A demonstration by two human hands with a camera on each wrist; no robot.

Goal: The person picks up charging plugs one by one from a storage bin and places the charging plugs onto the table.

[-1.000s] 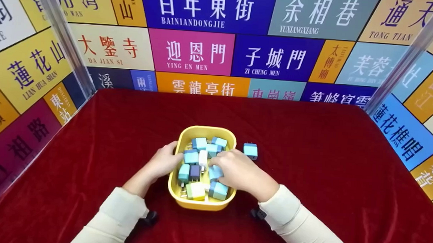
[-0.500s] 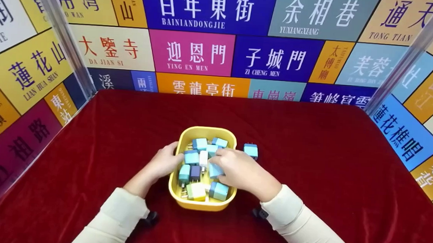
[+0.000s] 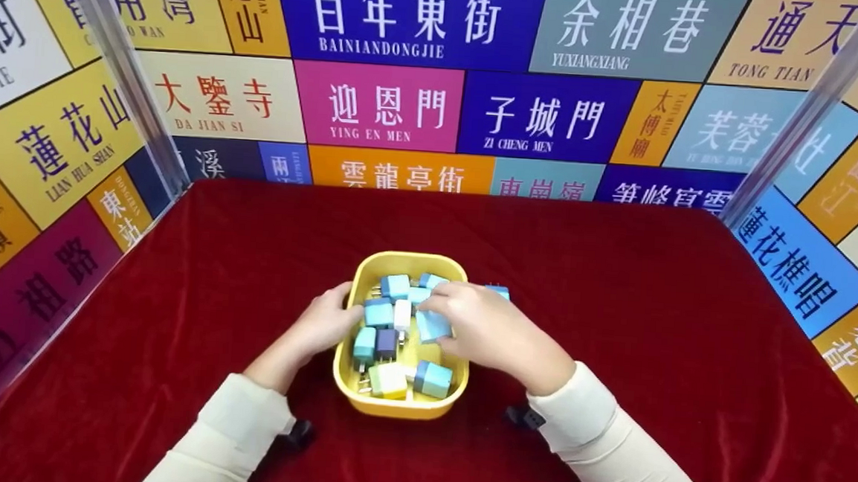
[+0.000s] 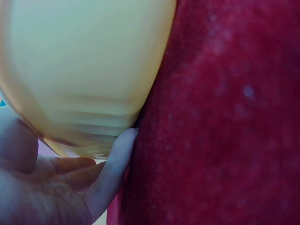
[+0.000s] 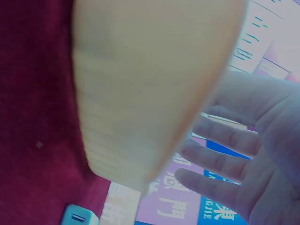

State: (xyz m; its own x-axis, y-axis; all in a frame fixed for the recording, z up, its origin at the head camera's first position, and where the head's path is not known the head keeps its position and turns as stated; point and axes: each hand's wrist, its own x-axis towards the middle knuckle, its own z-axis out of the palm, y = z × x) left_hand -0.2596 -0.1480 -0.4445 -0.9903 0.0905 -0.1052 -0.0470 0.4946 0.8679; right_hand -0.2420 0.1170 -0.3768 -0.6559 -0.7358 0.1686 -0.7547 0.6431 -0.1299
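Observation:
A yellow plastic tub (image 3: 398, 407) on the red cloth holds several charger plugs. My left hand (image 3: 323, 320) grips its left wall, thumb over the rim; in the left wrist view the fingers of that hand (image 4: 51, 192) lie along the outside of the tub (image 4: 89, 51). Over the tub's right side, my right hand (image 3: 498, 331) pinches a light blue charger plug (image 3: 433, 327). The right wrist view shows the right hand (image 5: 267, 150) reaching across the rim, its grip hidden behind the tub's wall (image 5: 150, 84).
Outside the tub, partly behind the right hand, lies another blue charger plug (image 3: 499, 292). Inside sit a white plug (image 3: 402, 314), a dark plug (image 3: 386, 340) and a yellow-green one (image 3: 388, 379). Walls covered with lettered panels (image 3: 377, 107) stand behind the cloth-covered table (image 3: 641, 299).
The right hand has raised the light blue plug slightly and shifted away from me, now covering part of the plug outside the tub. The left hand stays on the tub wall.

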